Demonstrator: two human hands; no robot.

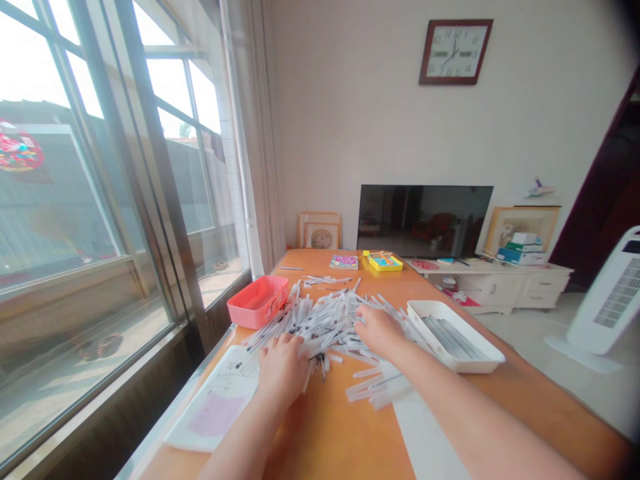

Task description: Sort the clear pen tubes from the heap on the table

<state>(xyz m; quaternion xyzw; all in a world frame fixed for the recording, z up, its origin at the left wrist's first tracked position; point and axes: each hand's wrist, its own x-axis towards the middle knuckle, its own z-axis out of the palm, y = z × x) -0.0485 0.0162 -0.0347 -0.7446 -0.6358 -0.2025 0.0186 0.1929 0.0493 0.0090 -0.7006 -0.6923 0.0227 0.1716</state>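
Tabletop (345,433) — two hands (283,365) (379,331), one pen heap (323,320), one white tray (480,366)

clock (456,52) above a dark television (425,217), white fan (606,300) at right

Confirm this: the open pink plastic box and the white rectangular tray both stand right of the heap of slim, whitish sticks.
Not quite: the head view shows the pink box left of the heap; the white tray stands right.

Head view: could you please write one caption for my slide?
Left hand and right hand at a heap of pen parts, between a pink box and a white tray.
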